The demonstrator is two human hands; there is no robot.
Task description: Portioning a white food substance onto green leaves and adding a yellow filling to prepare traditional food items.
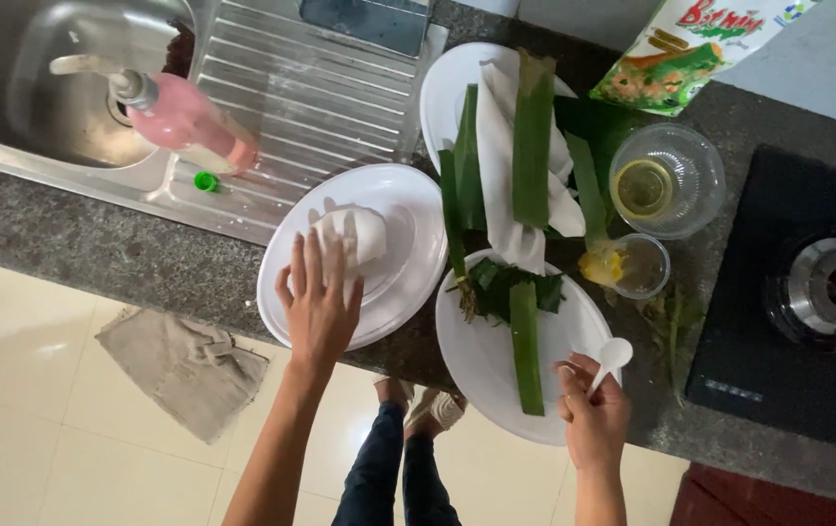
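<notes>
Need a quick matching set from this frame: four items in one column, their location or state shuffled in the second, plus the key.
1. white spoon
2. white dough lump
3. pink pump bottle
4. green bottle cap

A. lying across the sink edge
B. under the left hand on a white plate
C. held in the right hand
D. loose on the steel drainboard

Pairs: 1-C, 2-B, 3-A, 4-D
</notes>
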